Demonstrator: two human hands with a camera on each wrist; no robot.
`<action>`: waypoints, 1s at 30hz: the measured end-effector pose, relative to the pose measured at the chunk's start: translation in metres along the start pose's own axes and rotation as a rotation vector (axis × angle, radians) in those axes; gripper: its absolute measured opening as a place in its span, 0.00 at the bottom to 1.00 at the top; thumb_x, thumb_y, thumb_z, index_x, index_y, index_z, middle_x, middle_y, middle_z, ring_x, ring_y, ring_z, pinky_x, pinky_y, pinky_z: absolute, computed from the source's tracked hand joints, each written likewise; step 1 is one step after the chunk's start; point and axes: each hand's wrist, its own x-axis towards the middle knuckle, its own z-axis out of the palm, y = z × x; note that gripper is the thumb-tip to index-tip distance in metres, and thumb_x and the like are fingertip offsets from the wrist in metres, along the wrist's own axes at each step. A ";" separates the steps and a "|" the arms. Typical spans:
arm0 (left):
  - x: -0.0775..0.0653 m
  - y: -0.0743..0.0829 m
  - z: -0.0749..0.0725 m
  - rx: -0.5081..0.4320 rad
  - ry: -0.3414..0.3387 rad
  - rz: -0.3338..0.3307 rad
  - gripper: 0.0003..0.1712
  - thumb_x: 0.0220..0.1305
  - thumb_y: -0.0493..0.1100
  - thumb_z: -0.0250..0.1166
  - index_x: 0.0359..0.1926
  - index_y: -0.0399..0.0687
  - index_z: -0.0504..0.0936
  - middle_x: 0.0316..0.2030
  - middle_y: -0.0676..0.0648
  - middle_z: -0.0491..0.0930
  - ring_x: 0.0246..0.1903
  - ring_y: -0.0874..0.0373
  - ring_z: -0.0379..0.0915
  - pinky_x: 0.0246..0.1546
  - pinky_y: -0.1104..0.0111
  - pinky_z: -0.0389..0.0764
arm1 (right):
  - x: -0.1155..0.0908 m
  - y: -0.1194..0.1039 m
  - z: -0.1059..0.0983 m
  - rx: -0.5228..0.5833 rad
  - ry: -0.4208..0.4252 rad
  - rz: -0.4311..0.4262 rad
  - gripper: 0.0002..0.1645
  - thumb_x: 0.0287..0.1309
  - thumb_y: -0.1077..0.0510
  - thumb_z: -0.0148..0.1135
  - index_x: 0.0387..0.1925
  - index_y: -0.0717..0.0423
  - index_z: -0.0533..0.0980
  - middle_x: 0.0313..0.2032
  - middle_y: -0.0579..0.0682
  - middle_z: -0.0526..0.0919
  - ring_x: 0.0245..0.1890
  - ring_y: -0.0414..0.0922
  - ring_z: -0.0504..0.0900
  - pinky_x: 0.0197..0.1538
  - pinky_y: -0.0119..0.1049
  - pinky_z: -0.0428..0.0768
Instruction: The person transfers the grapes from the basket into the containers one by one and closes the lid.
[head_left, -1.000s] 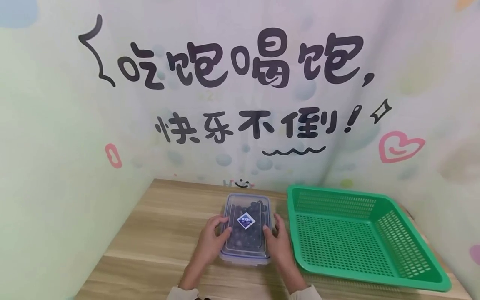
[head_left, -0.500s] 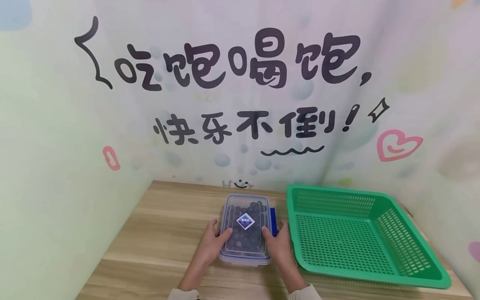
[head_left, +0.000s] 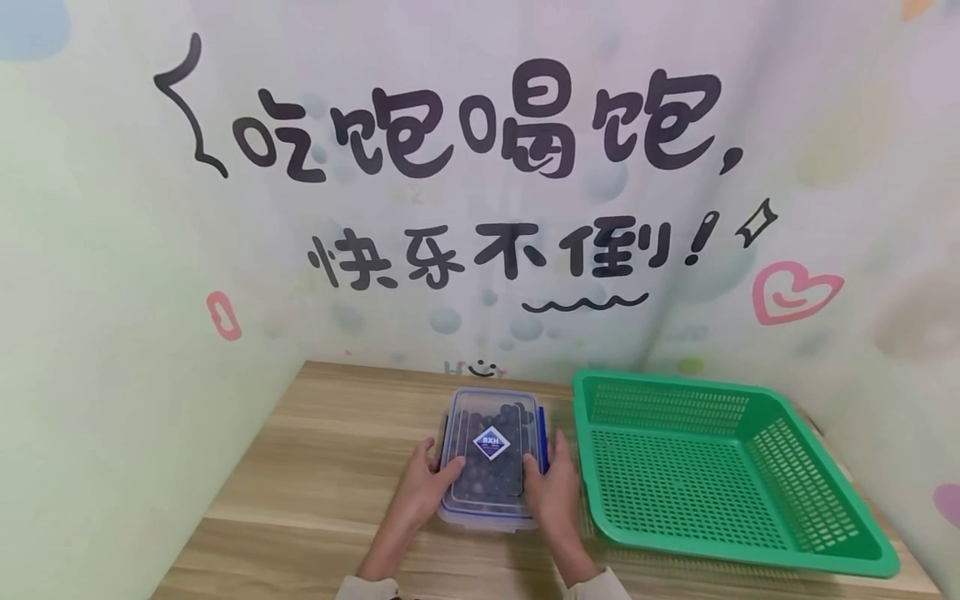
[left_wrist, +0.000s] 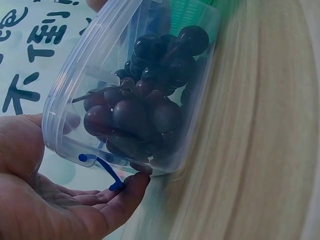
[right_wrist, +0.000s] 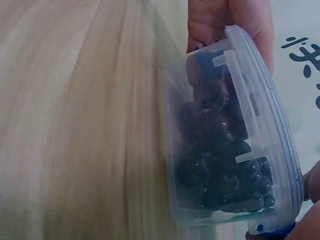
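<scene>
A clear plastic food container with a blue-edged lid and a diamond label holds dark grapes. My left hand grips its left side, thumb on the lid. In the left wrist view, the fingers lie under a blue latch that is swung out from the wall. My right hand holds the opposite side, thumb on the lid edge and fingers beside the wall. A blue latch stands out there too. The lid sits on the container.
A large green plastic basket with a mesh bottom stands on the wooden table, close to the right of the container. A printed wall cloth hangs behind the table.
Blue latches now show on both sides of the container, where none stood out at first. My right fingers have shifted forward along the side, and the right latch sticks out less than before.
</scene>
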 end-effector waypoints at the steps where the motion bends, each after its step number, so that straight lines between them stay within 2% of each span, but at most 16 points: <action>1: 0.000 0.000 0.000 0.000 -0.003 -0.003 0.47 0.58 0.51 0.61 0.64 0.27 0.48 0.44 0.31 0.74 0.40 0.50 0.75 0.44 0.58 0.77 | 0.000 -0.001 0.000 -0.015 -0.004 -0.008 0.40 0.57 0.61 0.57 0.66 0.63 0.50 0.59 0.65 0.65 0.59 0.59 0.65 0.60 0.51 0.65; 5: 0.000 0.002 -0.001 -0.005 -0.006 0.005 0.46 0.58 0.52 0.61 0.64 0.28 0.48 0.45 0.31 0.73 0.41 0.49 0.75 0.45 0.57 0.76 | 0.001 -0.004 0.000 -0.039 -0.007 -0.041 0.39 0.57 0.62 0.56 0.67 0.60 0.50 0.59 0.63 0.66 0.58 0.57 0.66 0.58 0.50 0.67; 8: 0.000 0.002 -0.001 0.008 0.014 0.008 0.46 0.57 0.51 0.61 0.64 0.27 0.49 0.43 0.33 0.75 0.40 0.50 0.75 0.43 0.58 0.77 | 0.002 -0.004 0.001 -0.047 -0.006 -0.036 0.38 0.57 0.62 0.56 0.66 0.60 0.51 0.58 0.63 0.68 0.57 0.57 0.68 0.57 0.50 0.69; 12: 0.000 0.001 0.001 0.031 0.067 -0.001 0.45 0.55 0.49 0.63 0.64 0.30 0.52 0.43 0.34 0.74 0.40 0.50 0.74 0.43 0.58 0.77 | 0.001 -0.001 0.002 -0.040 -0.008 -0.017 0.37 0.58 0.61 0.56 0.66 0.60 0.53 0.58 0.62 0.68 0.57 0.56 0.68 0.57 0.50 0.69; 17: 0.000 0.003 0.003 0.070 0.150 0.036 0.41 0.53 0.46 0.66 0.62 0.31 0.58 0.48 0.34 0.72 0.45 0.47 0.72 0.47 0.56 0.76 | 0.001 0.001 0.003 -0.032 -0.001 -0.032 0.36 0.57 0.62 0.56 0.65 0.62 0.54 0.58 0.63 0.68 0.58 0.56 0.67 0.58 0.49 0.68; 20: 0.000 0.004 0.004 0.075 0.151 0.078 0.35 0.53 0.44 0.66 0.58 0.30 0.66 0.44 0.36 0.76 0.42 0.49 0.75 0.42 0.60 0.78 | 0.001 0.001 0.003 -0.030 -0.001 -0.038 0.35 0.57 0.63 0.56 0.64 0.63 0.55 0.58 0.63 0.68 0.57 0.56 0.68 0.58 0.49 0.68; 23: -0.001 0.004 0.004 0.074 0.139 0.117 0.28 0.54 0.43 0.65 0.54 0.33 0.72 0.41 0.37 0.78 0.39 0.52 0.76 0.39 0.63 0.80 | 0.001 0.001 0.002 -0.027 0.005 -0.049 0.35 0.56 0.63 0.57 0.64 0.63 0.56 0.57 0.64 0.68 0.57 0.56 0.68 0.57 0.49 0.69; 30: -0.003 0.005 0.005 0.140 0.140 0.141 0.29 0.58 0.45 0.62 0.59 0.39 0.70 0.49 0.38 0.76 0.46 0.53 0.74 0.46 0.59 0.77 | 0.001 0.001 0.001 -0.018 0.005 -0.068 0.34 0.57 0.63 0.56 0.63 0.65 0.57 0.57 0.64 0.68 0.57 0.56 0.68 0.56 0.48 0.70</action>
